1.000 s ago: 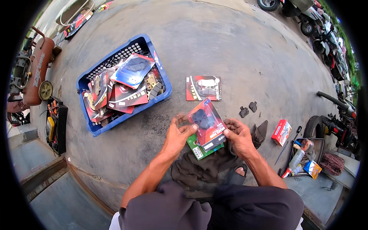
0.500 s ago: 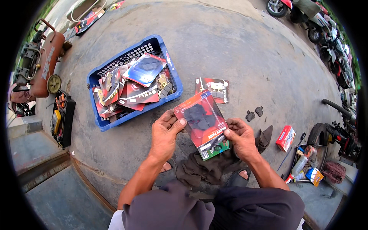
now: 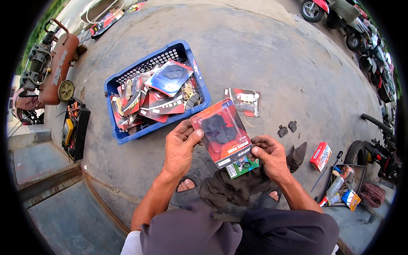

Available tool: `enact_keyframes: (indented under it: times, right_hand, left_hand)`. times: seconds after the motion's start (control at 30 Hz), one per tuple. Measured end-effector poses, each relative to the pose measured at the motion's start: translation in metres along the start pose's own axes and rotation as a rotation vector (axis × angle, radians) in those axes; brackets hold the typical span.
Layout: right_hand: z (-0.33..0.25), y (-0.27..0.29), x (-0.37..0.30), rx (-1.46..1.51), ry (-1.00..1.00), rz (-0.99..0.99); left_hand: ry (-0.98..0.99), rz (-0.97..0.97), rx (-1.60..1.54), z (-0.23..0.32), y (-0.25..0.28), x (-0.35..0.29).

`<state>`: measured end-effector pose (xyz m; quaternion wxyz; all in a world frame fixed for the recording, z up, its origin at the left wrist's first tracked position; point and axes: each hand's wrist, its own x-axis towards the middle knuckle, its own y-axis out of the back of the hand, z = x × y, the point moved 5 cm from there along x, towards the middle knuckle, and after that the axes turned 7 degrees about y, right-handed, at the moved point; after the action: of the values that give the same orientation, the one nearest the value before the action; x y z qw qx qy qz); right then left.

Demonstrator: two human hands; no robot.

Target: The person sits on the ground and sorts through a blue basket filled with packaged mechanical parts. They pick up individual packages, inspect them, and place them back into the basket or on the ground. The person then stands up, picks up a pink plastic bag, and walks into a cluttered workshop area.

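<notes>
Pinched between the thumb and fingers of my left hand [image 3: 182, 144] is the left edge of a red blister pack of brake pads [image 3: 225, 136]; the dark pads show through its clear plastic. My right hand [image 3: 270, 155] is closed at the pack's lower right edge. A green-printed card [image 3: 244, 166] sticks out below the pack, near my right fingers; whether it is a separate pack I cannot tell. On the ground beyond lie another brake pad pack [image 3: 244, 102] and two loose dark brake pads [image 3: 282, 131]. A blue plastic basket [image 3: 159, 123] full of similar packs stands to the left.
A dark cloth [image 3: 229, 189] lies between my sandalled feet. To the right are a red-and-white box [image 3: 321, 156], a screwdriver [image 3: 338, 155] and a tray [image 3: 361, 172] of bottles and packets. A toolbox [image 3: 80, 127] and a compressor [image 3: 59, 70] stand left; motorcycles [image 3: 365, 46] are far right.
The surroundings have shifted slightly rightward in the view. Both hands keep their grip on the brake pad pack, which tilts a little differently.
</notes>
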<state>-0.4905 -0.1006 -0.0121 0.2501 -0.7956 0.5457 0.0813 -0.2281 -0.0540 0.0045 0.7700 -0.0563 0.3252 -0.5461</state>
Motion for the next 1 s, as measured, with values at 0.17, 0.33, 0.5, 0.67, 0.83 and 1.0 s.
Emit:
enact_keyframes:
  times: [0.17, 0.33, 0.5, 0.67, 0.83, 1.0]
  right_hand:
    - [-0.005, -0.001, -0.001, -0.078, -0.005, -0.044]
    - [0.002, 0.031, 0.003, -0.423, -0.005, 0.05]
    - [0.03, 0.048, 0.004, -0.978, 0.002, 0.023]
    - [0.028, 0.041, 0.003, -1.077, 0.039, -0.021]
    - [0.044, 0.033, 0.0, -0.856, -0.073, -0.09]
    - [0.042, 0.047, -0.005, -0.785, -0.116, -0.067]
  left_hand:
    - [-0.053, 0.022, -0.025, 0.008, 0.006, 0.0]
    - [-0.331, 0.193, 0.021, 0.08, 0.07, 0.009]
    - [-0.878, 0.819, 1.043, 0.113, 0.07, -0.016]
    - [-0.019, -0.065, 1.076, -0.022, -0.003, -0.023]
    - [0.246, -0.14, 0.826, -0.137, 0.005, -0.022]
    - [0.402, -0.204, 0.694, -0.122, -0.012, -0.016]
